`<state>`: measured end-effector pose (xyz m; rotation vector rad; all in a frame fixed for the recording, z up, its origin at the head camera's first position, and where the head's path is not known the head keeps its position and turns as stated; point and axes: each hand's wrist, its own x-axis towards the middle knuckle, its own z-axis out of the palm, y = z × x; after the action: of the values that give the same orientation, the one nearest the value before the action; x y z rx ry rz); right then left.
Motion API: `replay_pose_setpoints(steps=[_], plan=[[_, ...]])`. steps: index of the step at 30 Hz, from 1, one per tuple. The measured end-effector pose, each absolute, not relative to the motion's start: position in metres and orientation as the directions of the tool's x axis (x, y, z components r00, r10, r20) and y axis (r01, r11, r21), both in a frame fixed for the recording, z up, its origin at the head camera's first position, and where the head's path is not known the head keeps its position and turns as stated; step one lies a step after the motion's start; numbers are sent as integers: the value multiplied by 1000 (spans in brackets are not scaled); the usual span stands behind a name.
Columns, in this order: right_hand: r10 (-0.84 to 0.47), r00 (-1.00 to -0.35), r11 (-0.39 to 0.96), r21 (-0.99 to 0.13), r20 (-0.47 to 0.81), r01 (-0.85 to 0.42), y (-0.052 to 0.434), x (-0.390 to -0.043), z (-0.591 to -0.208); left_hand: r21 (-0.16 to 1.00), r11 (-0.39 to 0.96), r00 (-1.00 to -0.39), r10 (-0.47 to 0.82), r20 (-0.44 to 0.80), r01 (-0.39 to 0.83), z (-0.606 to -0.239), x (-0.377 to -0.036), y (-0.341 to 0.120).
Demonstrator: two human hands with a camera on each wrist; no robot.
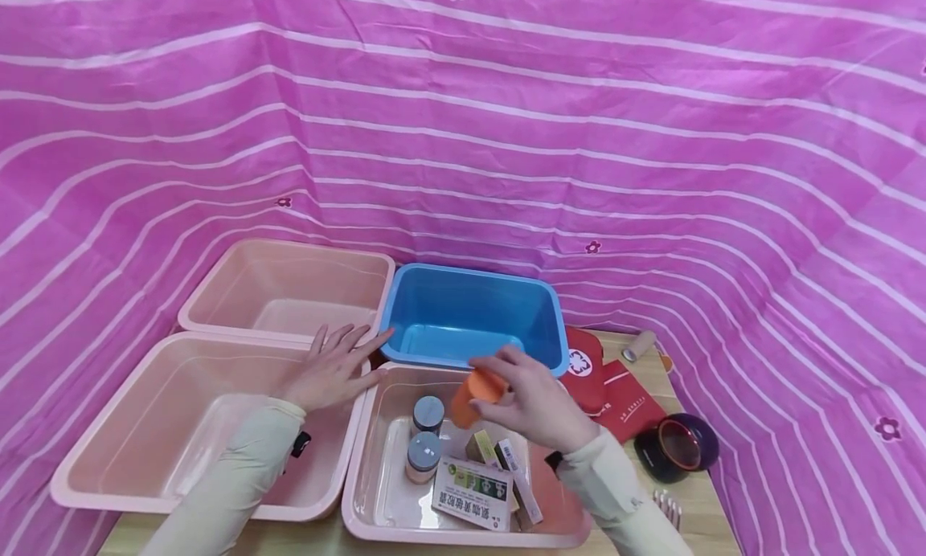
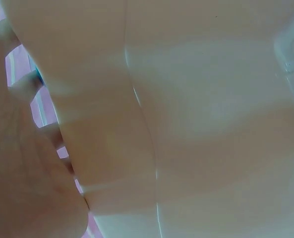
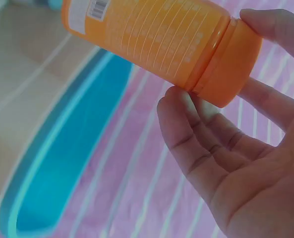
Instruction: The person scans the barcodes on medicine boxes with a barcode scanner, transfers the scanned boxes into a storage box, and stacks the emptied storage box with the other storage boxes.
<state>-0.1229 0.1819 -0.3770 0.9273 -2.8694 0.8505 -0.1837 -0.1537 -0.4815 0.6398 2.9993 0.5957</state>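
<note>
My right hand (image 1: 531, 399) pinches an orange bottle (image 1: 473, 395) by its cap end, held tilted above the near right pink bin (image 1: 362, 476). In the right wrist view the orange bottle (image 3: 156, 42) lies across my fingertips (image 3: 179, 106), cap toward the thumb. My left hand (image 1: 329, 367) rests flat with straight fingers on the rim where the pink bins meet, its fingertips reaching the blue bin (image 1: 470, 319). The left wrist view shows only a pink bin wall (image 2: 186, 124) and part of my hand (image 2: 23, 163).
The near right pink bin holds two small jars (image 1: 425, 435) and several medicine boxes (image 1: 473, 492). Two other pink bins (image 1: 282, 287) sit left. A red pouch (image 1: 608, 379), a dark bowl (image 1: 676, 447) and a small roll (image 1: 639, 345) lie on the wooden table at right. Pink striped cloth surrounds everything.
</note>
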Motion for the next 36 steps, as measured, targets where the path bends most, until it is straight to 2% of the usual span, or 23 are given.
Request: replay_pose_setpoints(steps=[8,18,25,29,32,36], plan=[[-311,-920,810,-440,239,-388,247,-108,-370,377,843,-918,393,59,385,-481,-183,-154],[-62,-930,916,-349,363,-198,328,-88,-386,388,840,-919,390,52,379,-481,-183,-154],[146,-969,915,-399,199,56,374,-74,-413,376,844,-918,393,52,382,-481,-184,-153],[238,-966,894,-412,103,176,394,-70,-428,363,850,-919,389,54,381,-482,-185,-153],[283,-956,884,-406,72,231,405,-68,-439,358,853,-920,388,54,380,-482,-185,-153],[295,-952,883,-404,79,240,417,-64,-450,364,853,-922,385,48,375,-483,-184,-152]])
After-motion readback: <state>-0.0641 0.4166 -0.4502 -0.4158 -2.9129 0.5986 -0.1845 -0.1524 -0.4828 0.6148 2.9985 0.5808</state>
